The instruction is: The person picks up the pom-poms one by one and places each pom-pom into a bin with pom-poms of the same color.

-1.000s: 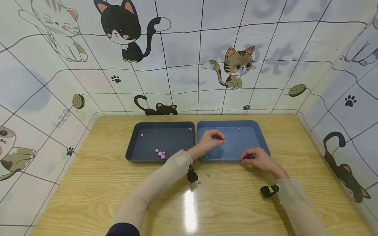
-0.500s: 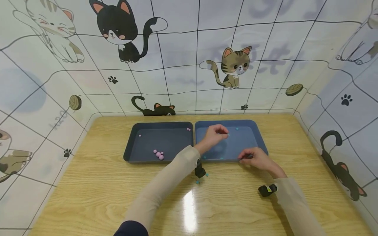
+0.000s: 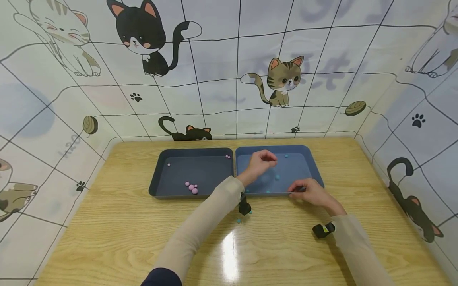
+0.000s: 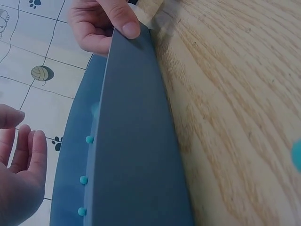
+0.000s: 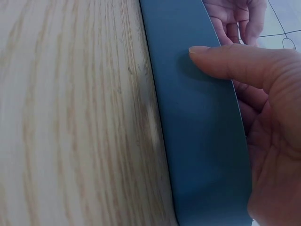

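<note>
My left hand (image 3: 262,161) hovers over the blue tray (image 3: 304,167), palm side turned inward. In the left wrist view its thumb and fingers (image 4: 37,150) stand apart with nothing between them. A small teal ball (image 3: 277,177) shows just below that hand, inside the tray; whether it is falling or resting I cannot tell. My right hand (image 3: 309,190) grips the tray's front wall near the right corner, its thumb (image 5: 211,61) on the outer face and its fingers inside. More teal balls (image 4: 83,180) lie along the inner front edge, and another teal ball (image 3: 286,156) lies toward the back.
A dark grey tray (image 3: 179,159) stands left of the blue one, with several pink balls (image 3: 191,187) in it. On the wooden table (image 3: 279,242), a loose teal ball (image 3: 238,221) lies in front of the trays. Cat-printed cloth (image 3: 218,91) hangs behind.
My left hand has moved right over the blue tray. A teal ball at its fingertips half a second ago has left them and is now lower. The right hand keeps its grip.
</note>
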